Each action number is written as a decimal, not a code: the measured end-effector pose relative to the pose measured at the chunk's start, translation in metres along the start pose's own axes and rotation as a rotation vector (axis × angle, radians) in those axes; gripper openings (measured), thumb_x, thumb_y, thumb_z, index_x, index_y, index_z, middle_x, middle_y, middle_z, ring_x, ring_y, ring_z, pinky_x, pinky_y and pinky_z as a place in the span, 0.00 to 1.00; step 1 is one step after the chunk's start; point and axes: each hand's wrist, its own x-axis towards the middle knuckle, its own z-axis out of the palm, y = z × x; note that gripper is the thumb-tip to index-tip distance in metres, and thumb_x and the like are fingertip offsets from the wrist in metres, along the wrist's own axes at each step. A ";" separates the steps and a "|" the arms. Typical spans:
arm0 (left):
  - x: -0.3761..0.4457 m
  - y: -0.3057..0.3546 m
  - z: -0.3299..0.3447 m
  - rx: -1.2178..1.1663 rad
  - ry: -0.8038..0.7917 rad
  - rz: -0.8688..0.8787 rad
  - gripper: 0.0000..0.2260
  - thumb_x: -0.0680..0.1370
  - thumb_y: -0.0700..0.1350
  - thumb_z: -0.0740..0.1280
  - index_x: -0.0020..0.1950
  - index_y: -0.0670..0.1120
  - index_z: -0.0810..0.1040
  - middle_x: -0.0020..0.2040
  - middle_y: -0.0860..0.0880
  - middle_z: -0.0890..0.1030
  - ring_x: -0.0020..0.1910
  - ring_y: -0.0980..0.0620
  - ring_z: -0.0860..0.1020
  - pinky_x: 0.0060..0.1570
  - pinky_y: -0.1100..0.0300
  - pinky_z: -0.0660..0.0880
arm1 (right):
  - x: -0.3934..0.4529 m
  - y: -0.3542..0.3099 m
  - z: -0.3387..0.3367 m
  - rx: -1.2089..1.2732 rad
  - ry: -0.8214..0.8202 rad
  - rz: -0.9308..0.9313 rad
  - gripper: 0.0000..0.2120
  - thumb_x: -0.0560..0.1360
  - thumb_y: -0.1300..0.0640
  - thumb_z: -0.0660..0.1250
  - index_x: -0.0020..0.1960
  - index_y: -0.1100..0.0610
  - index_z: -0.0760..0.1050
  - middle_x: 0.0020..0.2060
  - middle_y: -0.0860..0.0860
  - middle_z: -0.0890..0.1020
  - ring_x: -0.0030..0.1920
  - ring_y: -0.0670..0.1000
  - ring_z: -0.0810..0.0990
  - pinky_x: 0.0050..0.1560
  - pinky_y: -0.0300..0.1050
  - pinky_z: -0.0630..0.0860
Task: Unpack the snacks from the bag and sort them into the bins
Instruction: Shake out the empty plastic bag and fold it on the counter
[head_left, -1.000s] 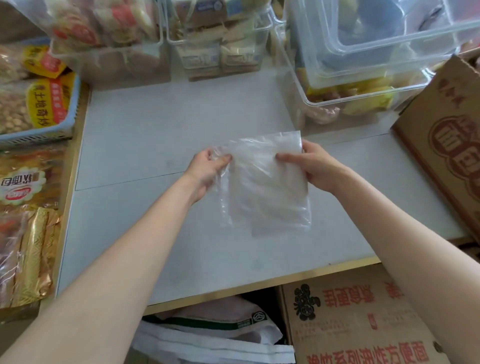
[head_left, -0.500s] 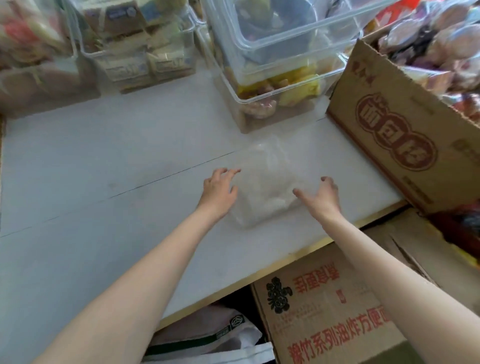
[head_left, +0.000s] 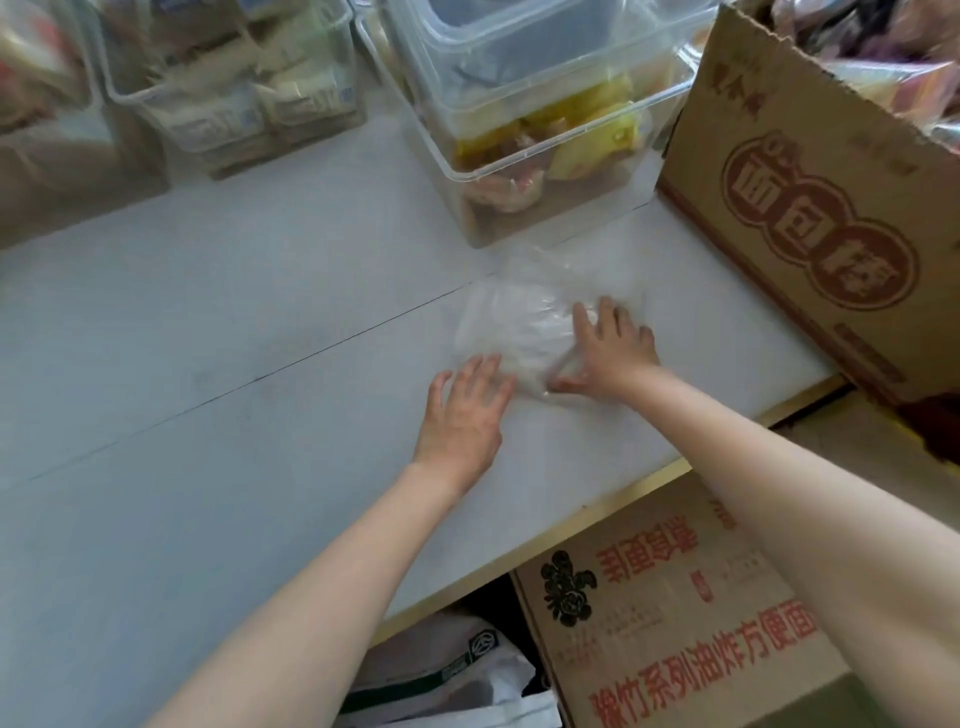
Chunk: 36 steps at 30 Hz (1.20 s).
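An empty clear plastic bag (head_left: 519, 322) lies flat on the white table (head_left: 234, 364), right of centre and just in front of a clear bin. My left hand (head_left: 462, 410) lies flat with spread fingers at the bag's near left corner. My right hand (head_left: 608, 353) presses down on the bag's right part with straight fingers. A clear bin (head_left: 545, 171) behind the bag holds yellow and pink snack packs, with an empty clear bin (head_left: 519, 62) nested on top. Another clear bin (head_left: 234, 93) at the back holds beige snack packs.
A tilted brown cardboard box (head_left: 815, 228) full of wrapped snacks stands at the table's right end. Under the table's front edge sit a printed carton (head_left: 675, 623) and a white bag (head_left: 452, 675). A blurred bin (head_left: 47, 104) is at the far left.
The bag was held up between both hands, then laid down on the table. Both hands now lie flat on it, and the view has swung right towards the cardboard box.
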 end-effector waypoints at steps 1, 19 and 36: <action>0.002 0.005 0.001 -0.065 -0.046 0.028 0.30 0.68 0.43 0.71 0.70 0.48 0.70 0.72 0.44 0.67 0.70 0.46 0.68 0.64 0.49 0.66 | -0.007 0.001 0.006 0.034 0.015 0.078 0.53 0.67 0.29 0.63 0.77 0.53 0.40 0.76 0.61 0.44 0.75 0.61 0.47 0.71 0.59 0.53; 0.167 0.072 -0.035 0.119 -0.161 0.474 0.32 0.79 0.56 0.59 0.77 0.57 0.44 0.78 0.51 0.39 0.76 0.47 0.46 0.71 0.50 0.51 | -0.023 0.108 -0.001 0.170 -0.055 0.189 0.57 0.66 0.28 0.63 0.76 0.55 0.33 0.73 0.64 0.32 0.72 0.65 0.30 0.72 0.59 0.34; 0.245 0.074 -0.024 0.095 -0.185 0.464 0.49 0.70 0.66 0.66 0.78 0.48 0.40 0.77 0.42 0.37 0.76 0.46 0.37 0.72 0.45 0.38 | 0.008 0.105 0.004 0.358 -0.144 0.399 0.67 0.59 0.24 0.64 0.72 0.56 0.24 0.67 0.65 0.24 0.67 0.70 0.24 0.68 0.64 0.30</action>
